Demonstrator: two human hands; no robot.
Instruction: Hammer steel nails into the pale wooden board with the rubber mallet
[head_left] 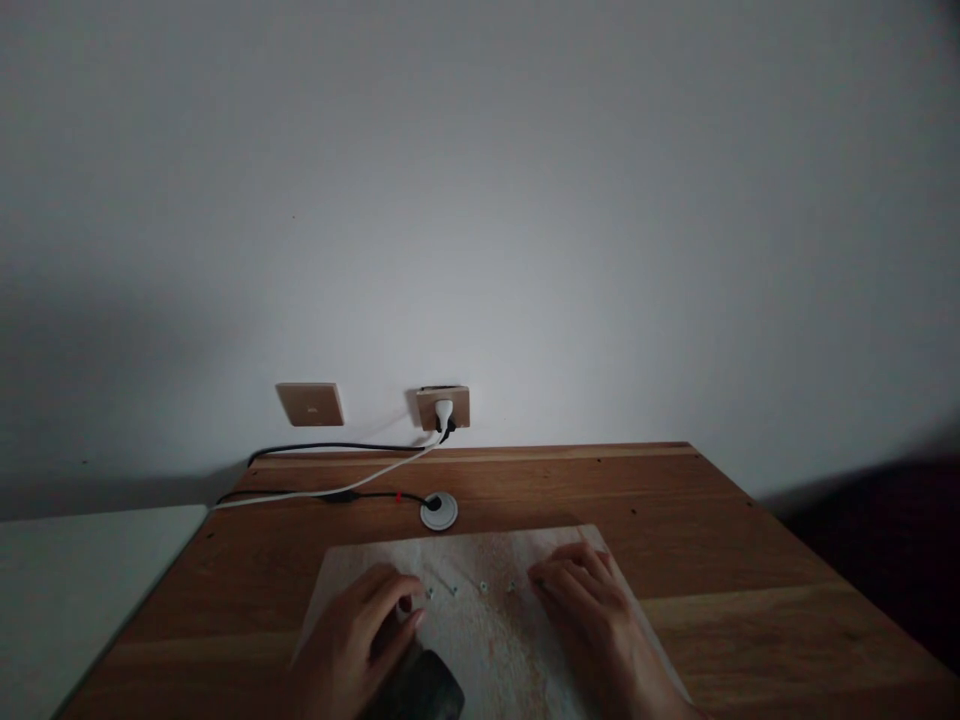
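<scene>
At the near edge of the view, the left hand [367,622] curls over a pale board [491,640], thumb and index fingertips apart. The right hand [589,600] rests at the board's right side, fingers bunched; whether they pinch anything, I cannot tell. Between the hands, four small screws [484,587] form a row on the board. A dark rounded object [427,688] sits beside the left hand. Beyond, a cable grommet [439,511] is set in the wooden table [540,490].
</scene>
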